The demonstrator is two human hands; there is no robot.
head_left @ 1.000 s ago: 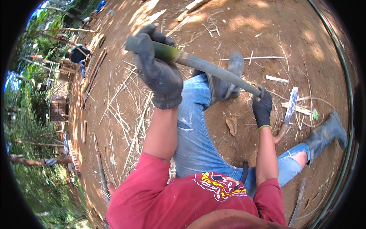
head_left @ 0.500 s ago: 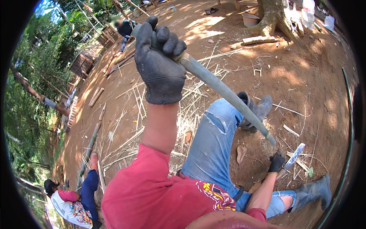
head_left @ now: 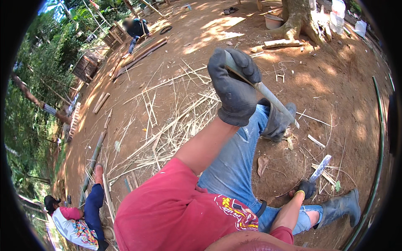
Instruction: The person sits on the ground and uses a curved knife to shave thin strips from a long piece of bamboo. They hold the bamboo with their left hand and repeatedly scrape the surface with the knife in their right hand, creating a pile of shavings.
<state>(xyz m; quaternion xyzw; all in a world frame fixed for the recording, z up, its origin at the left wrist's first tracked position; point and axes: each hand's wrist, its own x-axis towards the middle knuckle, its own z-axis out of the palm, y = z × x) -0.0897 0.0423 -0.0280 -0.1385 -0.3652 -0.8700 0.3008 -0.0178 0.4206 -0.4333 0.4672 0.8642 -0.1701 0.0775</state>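
My left hand, in a dark glove, is closed around a grey-green bamboo pole raised in front of me. The pole slopes down to the right, and its lower end hangs in the air by my far boot. Low on the right, my right hand, also gloved, is wrapped round the handle of a machete. Its pale blade points up and away, apart from the bamboo. Part of the brown handle shows behind the fist.
Thin bamboo strips litter the dirt left of my knee. At lower left a person sits beside a long pole. Another person sits at the far left near logs. A tree trunk and bucket stand at the back.
My left hand has moved right and down with the bamboo pole. The pole's lower end has lifted away from my right hand, which has shifted slightly lower with the machete.
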